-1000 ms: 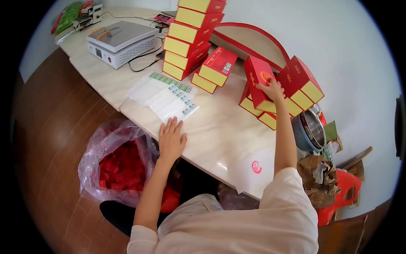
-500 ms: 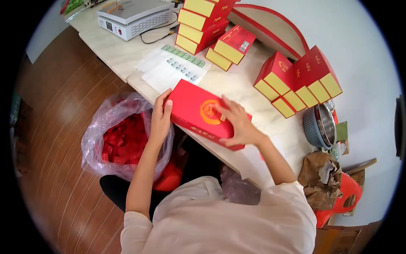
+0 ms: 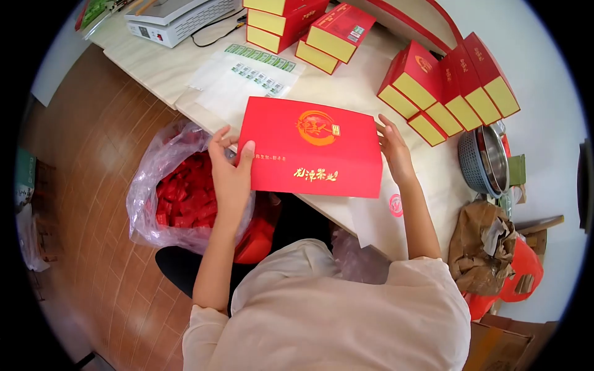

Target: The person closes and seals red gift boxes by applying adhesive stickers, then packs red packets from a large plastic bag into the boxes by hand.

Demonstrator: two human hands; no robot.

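A red box [image 3: 312,148] with an orange round emblem and gold characters lies between my hands at the table's front edge. My left hand [image 3: 232,164] grips its left side, thumb on the near face. At its right side is my right hand [image 3: 393,145], with fingers extended and slightly spread against the edge. Sheets of green and white labels [image 3: 257,74] lie behind the box. Red boxes with yellow sides stand in a group [image 3: 445,86] at the right and in a stack [image 3: 284,25] at the back.
A grey-topped device [image 3: 176,21] with a cable stands back left. Below the table, a clear plastic bag [image 3: 145,204] holds red packets. A white sheet [image 3: 374,222] with a red print lies front right, near a blue basket [image 3: 473,164] and brown paper [image 3: 473,247].
The red box has come from the right group to the front edge between both hands. Since half a second ago, it has been tilted, showing its lettered face more fully.
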